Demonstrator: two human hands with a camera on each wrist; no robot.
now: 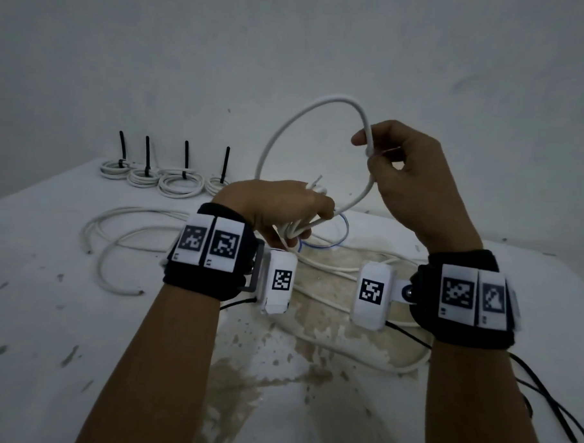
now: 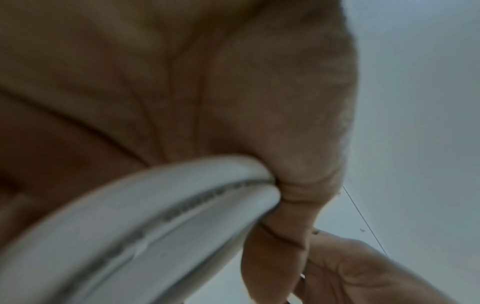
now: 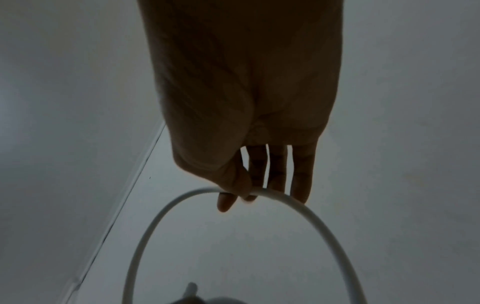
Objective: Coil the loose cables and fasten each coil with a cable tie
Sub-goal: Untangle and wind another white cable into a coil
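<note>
A white cable (image 1: 298, 121) arcs up in a big loop above the table between my two hands. My left hand (image 1: 284, 207) grips the gathered turns of this cable (image 2: 161, 222) in its curled fingers, just above the table. My right hand (image 1: 396, 165), raised higher and to the right, pinches the loop's right side between thumb and forefinger (image 3: 233, 191); the other fingers hang straight. The loop (image 3: 324, 226) curves down from that pinch. A bare cable end (image 1: 317, 181) sticks up by the left hand.
Several tied white coils (image 1: 180, 183), each with an upright black cable tie (image 1: 186, 156), line the table's back left. Loose white cable (image 1: 116, 233) sprawls left and under my wrists. A thin blue wire (image 1: 337, 236) lies behind my left hand. The white tabletop (image 1: 45, 311) is stained.
</note>
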